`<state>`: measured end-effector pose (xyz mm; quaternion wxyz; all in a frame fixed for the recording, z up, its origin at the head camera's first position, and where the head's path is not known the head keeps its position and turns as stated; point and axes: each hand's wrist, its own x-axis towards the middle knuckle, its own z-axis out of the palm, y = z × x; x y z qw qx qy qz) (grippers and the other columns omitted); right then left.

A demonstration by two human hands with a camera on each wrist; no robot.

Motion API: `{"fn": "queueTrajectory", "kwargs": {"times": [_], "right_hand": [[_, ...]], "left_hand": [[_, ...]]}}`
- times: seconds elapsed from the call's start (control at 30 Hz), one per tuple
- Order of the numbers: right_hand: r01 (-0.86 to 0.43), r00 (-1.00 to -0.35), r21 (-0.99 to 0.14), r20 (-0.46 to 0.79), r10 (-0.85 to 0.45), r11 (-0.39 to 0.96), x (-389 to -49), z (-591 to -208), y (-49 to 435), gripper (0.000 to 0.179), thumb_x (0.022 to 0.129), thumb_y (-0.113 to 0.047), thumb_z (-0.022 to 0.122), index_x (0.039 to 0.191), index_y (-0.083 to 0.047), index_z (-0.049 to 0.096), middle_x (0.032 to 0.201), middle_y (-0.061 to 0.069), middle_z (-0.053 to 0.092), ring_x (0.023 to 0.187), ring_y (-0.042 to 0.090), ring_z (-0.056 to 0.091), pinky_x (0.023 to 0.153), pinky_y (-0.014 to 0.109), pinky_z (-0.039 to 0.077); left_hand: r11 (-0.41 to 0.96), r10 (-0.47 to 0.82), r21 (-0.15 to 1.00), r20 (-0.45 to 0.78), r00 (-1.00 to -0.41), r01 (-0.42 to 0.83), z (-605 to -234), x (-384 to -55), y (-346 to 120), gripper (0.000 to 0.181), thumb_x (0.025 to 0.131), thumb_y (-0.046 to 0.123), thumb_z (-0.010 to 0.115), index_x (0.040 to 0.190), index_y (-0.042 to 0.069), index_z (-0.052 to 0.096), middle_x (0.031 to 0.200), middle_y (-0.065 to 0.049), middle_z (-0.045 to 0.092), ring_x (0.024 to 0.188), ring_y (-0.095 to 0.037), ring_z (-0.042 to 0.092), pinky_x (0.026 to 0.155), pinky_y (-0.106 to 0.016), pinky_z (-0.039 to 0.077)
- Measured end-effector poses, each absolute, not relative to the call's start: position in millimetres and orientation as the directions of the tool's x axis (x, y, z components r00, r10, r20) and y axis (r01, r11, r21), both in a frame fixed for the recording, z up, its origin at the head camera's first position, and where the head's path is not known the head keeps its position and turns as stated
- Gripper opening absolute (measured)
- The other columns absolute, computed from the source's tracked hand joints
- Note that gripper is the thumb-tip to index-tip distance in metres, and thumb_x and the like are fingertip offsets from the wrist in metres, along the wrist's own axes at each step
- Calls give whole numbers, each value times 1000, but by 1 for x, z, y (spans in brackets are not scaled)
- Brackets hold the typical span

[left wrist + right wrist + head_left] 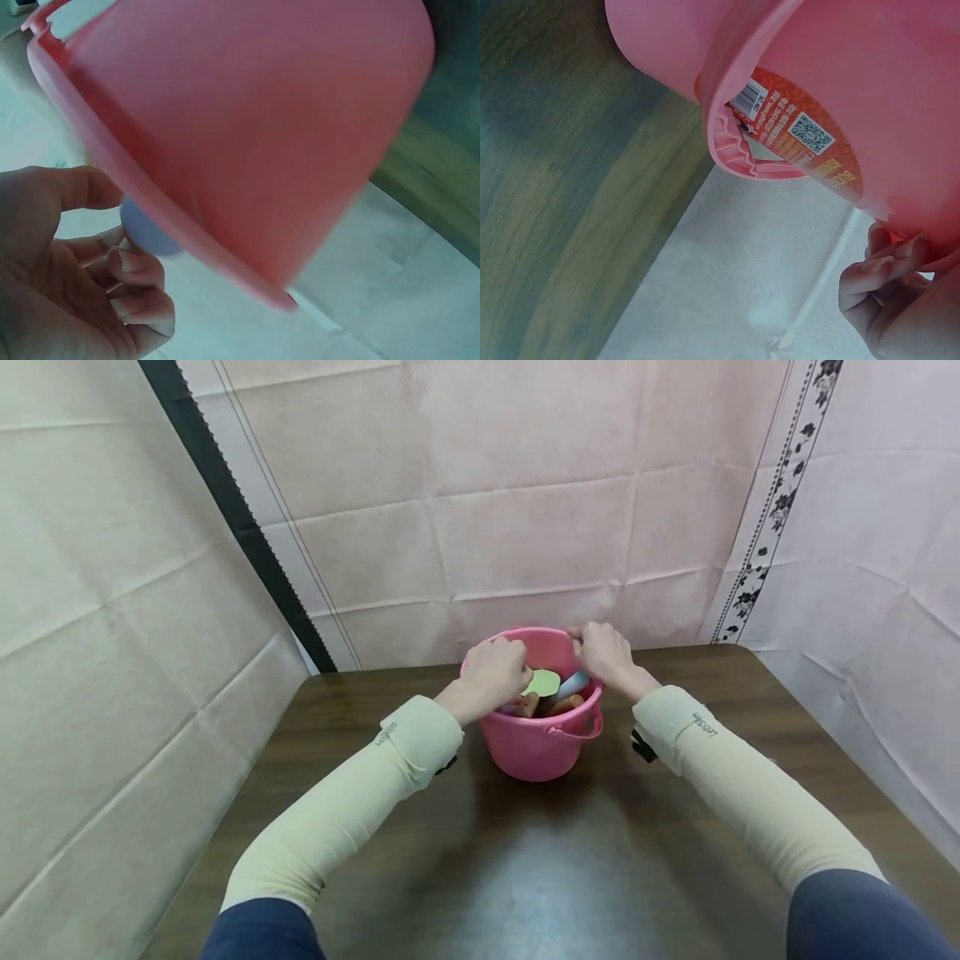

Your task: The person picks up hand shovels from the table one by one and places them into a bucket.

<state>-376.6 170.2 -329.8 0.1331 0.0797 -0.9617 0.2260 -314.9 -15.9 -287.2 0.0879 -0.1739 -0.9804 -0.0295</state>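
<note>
A pink bucket (528,752) with a side handle (592,733) is at the far middle of the brown table. Several things lie inside it: a light green flat-faced piece (543,682), a light blue rounded piece (574,683) and brown pieces (566,705). My left hand (491,672) is over the bucket's left rim. In the left wrist view its thumb and curled fingers pinch a smooth purple rounded piece (150,229), partly hidden behind the rim. My right hand (603,653) grips the rim at the back right, its fingers (889,262) curled at the edge.
The wooden table (525,877) ends just behind the bucket. Creased white cloth walls (540,527) stand at the back and both sides. A red label (810,135) with a square code is on the bucket's side.
</note>
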Motion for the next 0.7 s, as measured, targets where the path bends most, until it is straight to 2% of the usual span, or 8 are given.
{"fn": "queueTrajectory", "kwargs": {"times": [0.13, 0.23, 0.33, 0.47, 0.6, 0.7], "right_hand": [[-206, -957, -421, 273, -93, 883, -378, -330, 172, 36, 98, -21, 46, 130, -18, 62, 118, 16, 67, 94, 34, 64, 73, 48, 47], [-205, -957, -414, 274, -92, 887, -381, -329, 175, 36, 99, -23, 46, 131, -18, 61, 120, 17, 66, 96, 35, 64, 74, 49, 47], [-209, -954, -401, 286, -95, 892, -382, -329, 180, 34, 99, -25, 46, 125, -15, 65, 103, 15, 69, 88, 33, 63, 69, 47, 45], [-210, -952, -390, 290, -97, 896, -381, -330, 187, 31, 98, -25, 45, 113, -12, 69, 80, 12, 63, 76, 31, 60, 63, 43, 42], [-207, -954, -392, 284, -96, 896, -375, -327, 191, 35, 98, -25, 44, 120, -7, 65, 95, 18, 68, 84, 33, 63, 67, 46, 46], [-252, -930, -364, 347, -121, 897, -369, -320, 193, 40, 98, -25, 47, 127, -2, 60, 109, 23, 68, 94, 38, 64, 73, 51, 49]], "left_hand": [[949, 289, 54, 244, -926, 310, -287, -318, -28, 25, 90, 22, 53, 66, 15, 51, 68, -1, 56, 67, -20, 59, 60, -40, 49], [952, 264, 80, 283, -922, 297, -286, -322, -37, 24, 91, 23, 53, 69, 14, 50, 66, -2, 54, 66, -22, 59, 59, -39, 49], [951, 250, 95, 326, -912, 295, -284, -326, -45, 21, 91, 22, 52, 73, 13, 50, 67, -3, 54, 67, -23, 60, 59, -40, 49], [945, 253, 109, 355, -900, 309, -282, -328, -52, 18, 92, 22, 50, 78, 12, 52, 72, -4, 56, 72, -24, 62, 62, -42, 50], [938, 263, 117, 368, -892, 325, -281, -329, -56, 21, 97, 26, 48, 87, 10, 56, 81, -6, 59, 80, -27, 64, 68, -42, 51], [933, 273, 117, 387, -881, 340, -279, -330, -57, 26, 99, 31, 46, 93, 9, 59, 88, -10, 63, 90, -30, 65, 75, -44, 52]]}}
